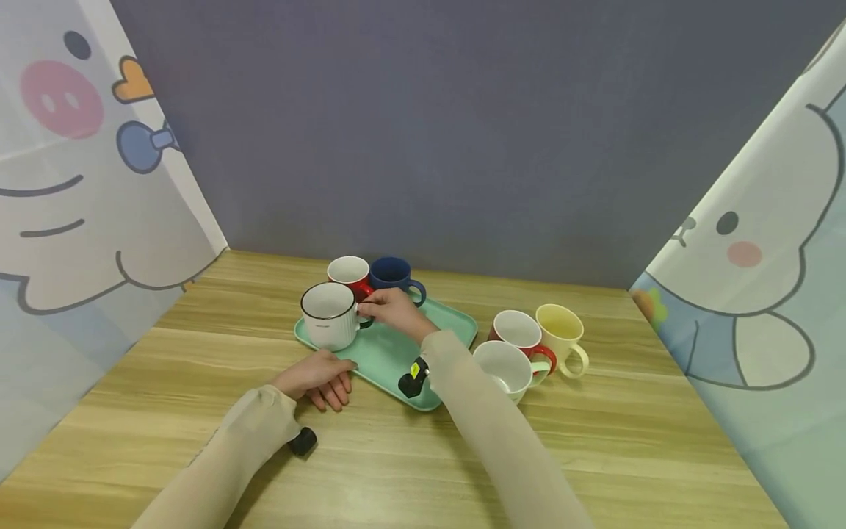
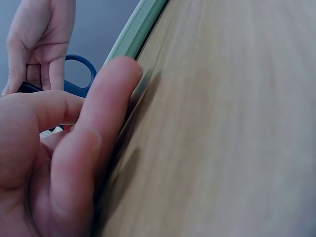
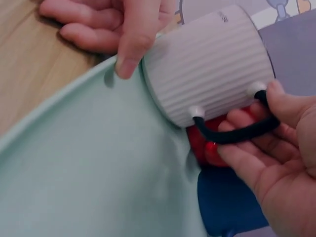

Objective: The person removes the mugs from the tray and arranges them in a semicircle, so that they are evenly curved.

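A white ribbed mug [image 1: 330, 323] with a dark rim and black handle [image 3: 237, 134] stands at the left end of a mint-green tray [image 1: 390, 360]. My right hand [image 1: 396, 312] grips that handle, thumb at its upper end and fingers curled beneath. My left hand [image 1: 320, 378] is at the tray's near left edge. Its thumb [image 3: 129, 66] lies over the rim while the fingers [image 2: 111, 94] stay outside, low over the table. Behind the white mug are a red mug with white inside [image 1: 349, 270] and a dark blue mug [image 1: 391, 272].
Right of the tray stand a yellow mug [image 1: 559, 327], another red mug with white inside [image 1: 517, 330] and a white mug with a pale green handle [image 1: 504, 366]. My right sleeve partly covers that last mug. A grey panel [image 1: 423, 132] closes off the table's back.
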`<state>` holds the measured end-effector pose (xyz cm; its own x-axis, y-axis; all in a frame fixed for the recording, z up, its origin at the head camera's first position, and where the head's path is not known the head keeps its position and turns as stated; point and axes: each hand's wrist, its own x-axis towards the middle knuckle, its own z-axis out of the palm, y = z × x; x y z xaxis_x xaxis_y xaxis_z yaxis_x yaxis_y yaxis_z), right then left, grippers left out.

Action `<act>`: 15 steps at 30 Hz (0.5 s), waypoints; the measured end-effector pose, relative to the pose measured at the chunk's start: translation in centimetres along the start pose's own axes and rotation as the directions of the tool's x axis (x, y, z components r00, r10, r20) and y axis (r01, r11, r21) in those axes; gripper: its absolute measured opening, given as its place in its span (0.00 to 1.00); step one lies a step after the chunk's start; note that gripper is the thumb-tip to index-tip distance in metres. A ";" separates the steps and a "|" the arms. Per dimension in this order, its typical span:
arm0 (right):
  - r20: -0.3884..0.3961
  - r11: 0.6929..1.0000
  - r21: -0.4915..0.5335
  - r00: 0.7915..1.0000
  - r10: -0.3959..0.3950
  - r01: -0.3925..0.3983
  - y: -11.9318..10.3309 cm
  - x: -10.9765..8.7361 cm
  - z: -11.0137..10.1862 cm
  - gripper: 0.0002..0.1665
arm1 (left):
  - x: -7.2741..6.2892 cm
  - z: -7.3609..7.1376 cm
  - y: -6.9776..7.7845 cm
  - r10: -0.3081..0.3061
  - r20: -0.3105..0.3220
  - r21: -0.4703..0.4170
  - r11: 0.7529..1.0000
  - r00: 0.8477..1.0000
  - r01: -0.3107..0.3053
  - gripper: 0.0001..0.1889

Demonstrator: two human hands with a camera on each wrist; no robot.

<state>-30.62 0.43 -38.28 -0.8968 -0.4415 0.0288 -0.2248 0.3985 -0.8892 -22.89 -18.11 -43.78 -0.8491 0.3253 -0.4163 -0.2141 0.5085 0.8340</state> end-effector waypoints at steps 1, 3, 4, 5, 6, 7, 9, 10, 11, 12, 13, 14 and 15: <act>-0.006 1.000 -0.015 1.000 -0.002 0.002 -0.2 0.0 0.0 0.12 | 0.0 0.0 0.0 0.000 0.000 -0.003 1.000 1.000 0.000 0.23; -0.022 0.998 -0.067 1.000 -0.005 0.003 -0.6 0.0 0.1 0.11 | -0.1 0.0 0.1 0.005 0.000 -0.006 1.000 1.000 -0.005 0.22; -0.032 0.995 -0.095 0.999 -0.005 0.001 -0.8 0.0 0.1 0.11 | -0.1 0.0 0.1 0.004 0.001 -0.009 1.000 1.000 -0.004 0.22; -0.039 0.993 -0.117 0.999 0.000 -0.005 -1.0 0.0 0.2 0.11 | -0.1 -0.1 0.1 0.002 0.003 -0.012 1.000 1.000 -0.002 0.22; -0.049 0.990 -0.139 0.999 0.005 -0.012 -1.2 0.0 0.2 0.10 | -0.1 -0.1 0.1 0.002 0.004 -0.013 1.000 1.000 -0.002 0.22; -0.060 0.987 -0.161 0.998 0.012 -0.022 -1.3 0.0 0.3 0.10 | -0.1 -0.1 0.2 0.001 0.005 -0.012 1.000 1.000 -0.001 0.22; -0.086 0.982 -0.180 0.996 0.033 -0.048 -1.7 -0.1 0.5 0.10 | -0.1 -0.1 0.2 -0.004 0.007 -0.014 1.000 1.000 0.004 0.22; -0.101 0.981 -0.186 0.994 0.040 -0.058 -1.8 -0.2 0.6 0.10 | -0.1 -0.1 0.2 -0.007 0.007 -0.015 1.000 1.000 0.007 0.22; -0.115 0.980 -0.188 0.992 0.046 -0.067 -1.9 -0.3 0.7 0.10 | -0.1 -0.1 0.2 -0.007 0.007 -0.015 1.000 1.000 0.007 0.22; -0.127 0.979 -0.188 0.991 0.050 -0.073 -2.0 -0.4 0.8 0.10 | -0.1 -0.1 0.2 -0.007 0.008 -0.016 1.000 1.000 0.007 0.22; -0.138 0.980 -0.184 0.989 0.052 -0.077 -2.1 -0.5 0.8 0.10 | -0.2 -0.1 0.2 -0.008 0.010 -0.018 1.000 1.000 0.008 0.22; -0.147 0.981 -0.178 0.987 0.056 -0.083 -2.2 -0.6 0.9 0.10 | -0.2 -0.1 0.1 -0.006 0.011 -0.019 1.000 1.000 0.007 0.22; -0.154 0.981 -0.174 0.986 0.056 -0.083 -2.3 -0.7 0.8 0.10 | -0.2 -0.1 0.1 -0.003 0.012 -0.020 1.000 1.000 0.004 0.22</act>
<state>-29.14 -0.82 -36.64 -0.9560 -0.2895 0.0486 -0.2123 0.5677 -0.7954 -22.77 -18.17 -43.56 -0.8424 0.3333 -0.4234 -0.2265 0.4939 0.8395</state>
